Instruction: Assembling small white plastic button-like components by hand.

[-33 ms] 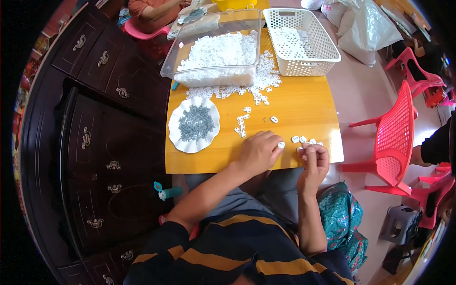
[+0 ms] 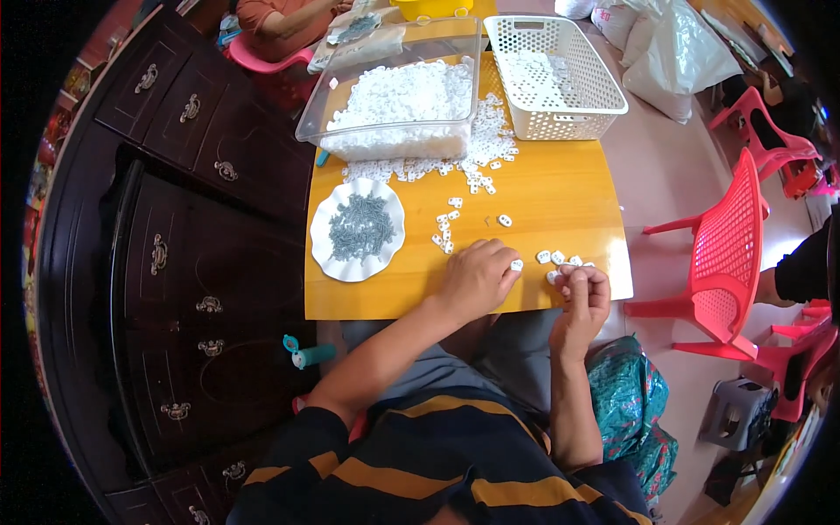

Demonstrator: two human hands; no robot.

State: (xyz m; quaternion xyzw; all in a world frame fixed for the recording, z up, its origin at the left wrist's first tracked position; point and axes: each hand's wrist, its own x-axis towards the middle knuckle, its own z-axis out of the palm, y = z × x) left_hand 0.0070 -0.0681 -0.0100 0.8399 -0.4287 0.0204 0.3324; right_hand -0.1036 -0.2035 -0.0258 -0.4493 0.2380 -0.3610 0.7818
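My left hand (image 2: 477, 278) rests on the wooden table (image 2: 551, 188) near its front edge. Pinched between its thumb and finger is a small white plastic piece (image 2: 516, 265) with dark marks. To the right, my right hand (image 2: 584, 302) is closed, thumb against curled fingers; whatever lies between them is hidden. Just beyond its fingertips lie several more white plastic pieces (image 2: 543, 256). A white wavy-rimmed plate (image 2: 321, 229) on the left holds a heap of small grey, screw-like parts (image 2: 360, 229). Between plate and left hand is a loose line of white pieces (image 2: 442, 234).
A clear plastic bin (image 2: 398, 147) heaped with white pieces stands at the back, pieces spilled around it. Right of it is a white perforated basket (image 2: 573, 125). Dark cabinets (image 2: 192, 236) flank the left; a pink chair (image 2: 726, 254) is at right. Another person (image 2: 280, 26) sits far left.
My right hand has shifted very slightly to the right, its thumb and fingers changing position a little. The left hand still pinches its white piece, almost unmoved.
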